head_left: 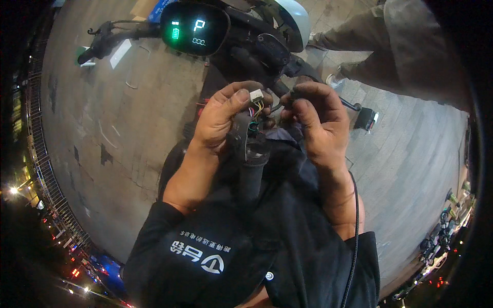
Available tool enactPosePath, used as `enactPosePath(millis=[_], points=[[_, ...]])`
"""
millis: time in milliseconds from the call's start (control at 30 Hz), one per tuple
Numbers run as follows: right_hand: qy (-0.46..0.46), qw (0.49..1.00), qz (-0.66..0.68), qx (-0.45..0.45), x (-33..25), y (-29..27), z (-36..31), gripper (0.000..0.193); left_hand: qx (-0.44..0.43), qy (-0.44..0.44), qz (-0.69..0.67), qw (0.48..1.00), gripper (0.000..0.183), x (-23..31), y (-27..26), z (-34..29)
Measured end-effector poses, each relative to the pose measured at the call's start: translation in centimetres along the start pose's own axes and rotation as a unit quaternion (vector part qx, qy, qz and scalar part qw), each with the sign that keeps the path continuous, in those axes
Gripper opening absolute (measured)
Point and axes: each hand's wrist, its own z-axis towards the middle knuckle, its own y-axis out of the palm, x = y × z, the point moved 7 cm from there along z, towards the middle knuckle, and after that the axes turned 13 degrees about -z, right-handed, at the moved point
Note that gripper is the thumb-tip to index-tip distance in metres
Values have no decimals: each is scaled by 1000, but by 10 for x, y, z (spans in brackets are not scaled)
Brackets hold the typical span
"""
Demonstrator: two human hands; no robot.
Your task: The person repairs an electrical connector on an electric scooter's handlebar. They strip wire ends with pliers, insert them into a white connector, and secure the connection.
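Observation:
Between thumb and fingers, my left hand (222, 115) pinches a white plug connector (256, 95). Thin coloured wires (258, 107) come out of the connector's lower side. My right hand (324, 120) is closed in a pinch just to the right, its thumb and fingertips on something small and dark that I cannot make out. A dark cable shows between the two hands. Below them a black handlebar grip (251, 174) points towards me. Ahead, the lit dashboard display (195, 28) of an electric scooter glows green and white.
The far handlebar (123, 36) reaches out to the left. A person in loose trousers (390, 56) stands at the upper right, close to the scooter. A small dark box-like thing (366, 119) juts out on a stalk at the right. Grey paving (118, 133) surrounds the scooter.

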Motion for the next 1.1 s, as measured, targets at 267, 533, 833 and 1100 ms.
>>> enactPosePath(millis=[267, 533, 833, 1100], points=[[6, 999, -36, -31, 9, -1, -2, 17, 2, 24, 54, 998, 26, 1, 5, 0], [-18, 999, -37, -3, -7, 5, -5, 21, 7, 32, 62, 998, 25, 1, 10, -4], [-127, 978, 160, -44, -61, 6, -16, 18, -15, 14, 8, 1000, 29, 3, 6, -5], [-339, 749, 395, -409, -182, 5, -99, 24, -13, 20, 26, 999, 34, 6, 0, -12]])
